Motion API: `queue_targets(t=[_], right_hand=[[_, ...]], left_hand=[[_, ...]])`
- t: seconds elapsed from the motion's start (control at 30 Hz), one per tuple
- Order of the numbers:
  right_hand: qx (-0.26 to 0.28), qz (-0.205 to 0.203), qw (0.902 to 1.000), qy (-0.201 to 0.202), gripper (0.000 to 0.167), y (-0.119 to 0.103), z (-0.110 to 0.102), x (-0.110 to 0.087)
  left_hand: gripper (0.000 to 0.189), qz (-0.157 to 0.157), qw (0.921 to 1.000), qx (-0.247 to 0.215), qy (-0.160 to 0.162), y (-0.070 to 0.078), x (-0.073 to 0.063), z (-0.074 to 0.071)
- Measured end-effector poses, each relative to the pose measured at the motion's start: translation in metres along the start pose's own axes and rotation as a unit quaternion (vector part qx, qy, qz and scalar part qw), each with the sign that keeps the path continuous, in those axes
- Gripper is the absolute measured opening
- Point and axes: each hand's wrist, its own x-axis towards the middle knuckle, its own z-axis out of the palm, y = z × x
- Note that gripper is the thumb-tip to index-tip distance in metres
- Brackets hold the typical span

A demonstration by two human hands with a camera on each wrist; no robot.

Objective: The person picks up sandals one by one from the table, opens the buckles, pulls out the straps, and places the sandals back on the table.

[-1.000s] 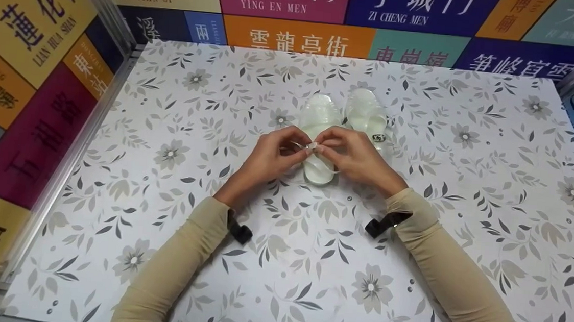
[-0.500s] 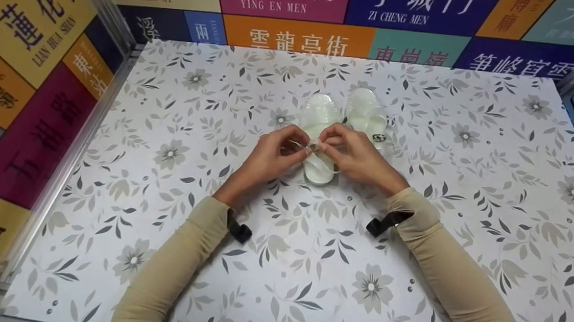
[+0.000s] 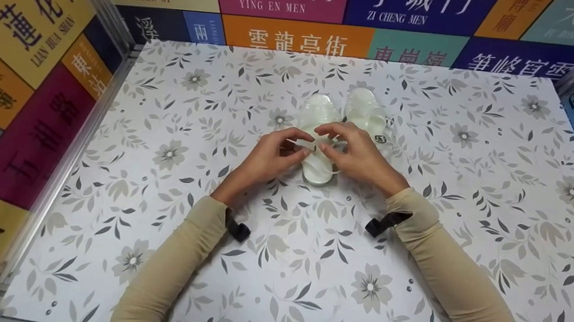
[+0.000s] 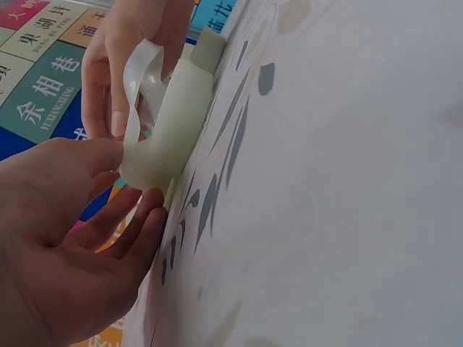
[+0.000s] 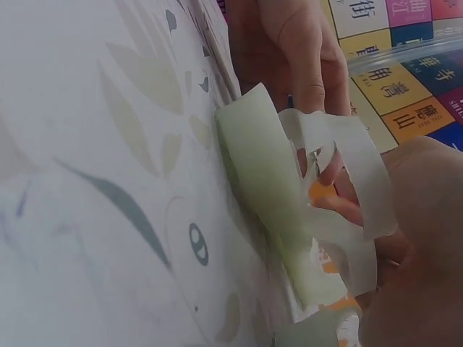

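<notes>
A pair of pale, translucent jelly sandals lies toward the back of the table. The left hand pinches a thin ankle strap of the left sandal between thumb and fingers. Just right of that strap, the right hand has its thumb and forefinger spread apart. In the right wrist view, a small metal pin shows by the strap above the sole. The left wrist view has the strap standing up in a loop between both hands. The right sandal lies behind the right hand, partly hidden.
A floral-patterned white sheet covers the table. Colourful lettered panels stand along the back, left and right sides, with a metal frame edge at the left. A black camera strap sits on each sleeved wrist.
The right thumb and forefinger, earlier pinched together at the strap's end, have parted and moved off it slightly. The left hand keeps its place. Neither sandal has moved noticeably.
</notes>
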Motion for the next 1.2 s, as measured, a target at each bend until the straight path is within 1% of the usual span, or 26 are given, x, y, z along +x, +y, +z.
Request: queue_targets(t=[0.1, 0.2, 0.27, 0.33, 0.43, 0.5, 0.63, 0.83, 0.97, 1.2], right_hand=[[-0.039, -0.012, 0.9992, 0.005, 0.024, 0.001, 0.0, 0.0], [-0.05, -0.015, 0.9986, 0.006, 0.02, 0.001, 0.001, 0.0], [-0.045, -0.012, 0.9989, 0.006, 0.018, 0.001, 0.001, 0.0], [-0.03, -0.001, 0.9995, 0.004, 0.015, 0.001, 0.001, 0.0], [0.004, 0.023, 0.9997, -0.002, 0.013, 0.001, 0.001, -0.001], [0.025, 0.037, 0.999, -0.007, 0.013, 0.0, 0.001, -0.001], [0.048, 0.047, 0.9977, -0.007, 0.016, -0.001, 0.002, -0.001], [0.057, 0.037, 0.9977, 0.0, 0.018, -0.001, 0.002, -0.001], [0.064, 0.035, 0.9973, 0.0, 0.018, -0.001, 0.001, -0.001], [0.084, 0.041, 0.9956, -0.012, 0.013, -0.001, -0.002, -0.002]], left_hand=[[0.025, 0.007, 0.9999, 0.002, -0.008, -0.001, 0.0, -0.001], [0.024, 0.01, 0.9999, -0.001, -0.011, -0.002, 0.0, -0.002], [0.024, 0.017, 0.9998, -0.005, -0.01, -0.003, 0.0, -0.001], [0.025, 0.028, 0.9996, -0.005, -0.002, -0.003, 0.001, -0.001], [0.025, 0.048, 0.9986, 0.004, 0.02, -0.001, 0.001, 0.001], [0.025, 0.054, 0.9978, 0.01, 0.035, 0.002, 0.0, 0.002], [0.023, 0.055, 0.997, 0.015, 0.053, 0.007, 0.0, 0.005], [0.018, 0.054, 0.9953, 0.018, 0.078, 0.007, 0.001, 0.007], [0.016, 0.049, 0.9954, 0.011, 0.082, 0.005, 0.001, 0.007], [0.016, 0.037, 0.9961, -0.019, 0.077, 0.003, 0.0, 0.007]])
